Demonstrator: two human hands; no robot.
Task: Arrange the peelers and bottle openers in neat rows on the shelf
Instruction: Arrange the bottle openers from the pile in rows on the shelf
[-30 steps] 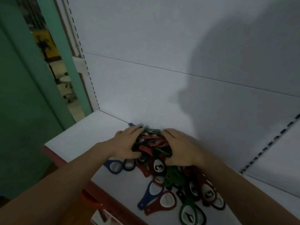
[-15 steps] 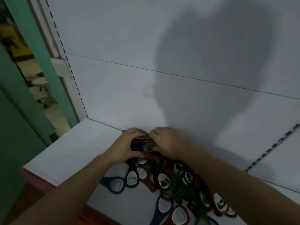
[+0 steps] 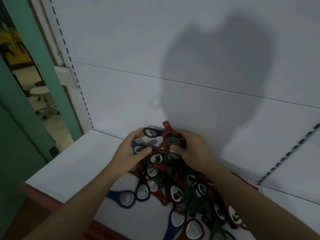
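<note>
**A:** Where are the bottle openers [image 3: 174, 186] right now?

**B:** Jumbled in a heap on the shelf [image 3: 78, 161], up against the back panel [image 3: 121, 101]. The left hand [image 3: 129, 154] and right hand [image 3: 195, 153] both curl around a bunch at the far end, with the clump between them.

**A:** Which way do they lie?

**B:** Long axes mostly run front-to-back. The bare shelf is on the left hand's side, so rows probably go there.

Left hand [image 3: 131, 154]: reaching forward, fingers and thumb curling round the bunch of openers [image 3: 167, 138]. Right hand [image 3: 194, 151]: gripping the same bunch from the opposite side, thumb pressing inward. Both forearms: bare, converging from the lower corners.
</note>
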